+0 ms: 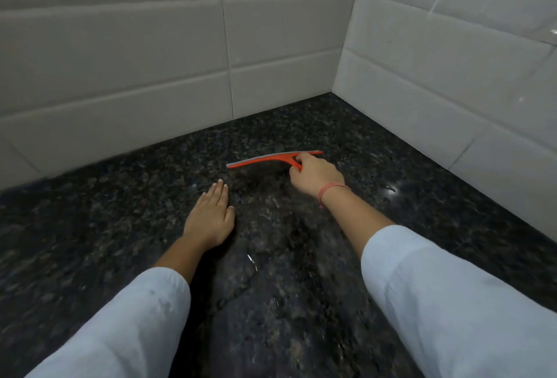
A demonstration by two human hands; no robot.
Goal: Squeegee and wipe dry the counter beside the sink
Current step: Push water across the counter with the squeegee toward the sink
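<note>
Two hands were at work on the dark stone surface (pixel 90 227): the right hand (pixel 316 172) had its fingers (pixel 297 162) closed around the handle of the orange squeegee (pixel 265 160), whose blade lay far out near the tiled corner, probably set to drag water toward the person. The left hand (pixel 211 218) rested flat and empty, fingers spread slightly, likely bracing the long reach, while wet streaks glistened between the sleeves (pixel 452 302).

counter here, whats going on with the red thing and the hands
A person is squeegeeing a dark stone counter in a tiled corner. The right hand grips the handle of a red squeegee, its blade set on the counter near the back wall. The left hand lies flat on the counter, holding nothing. Wet streaks still shine on the surface nearer the person.
</note>
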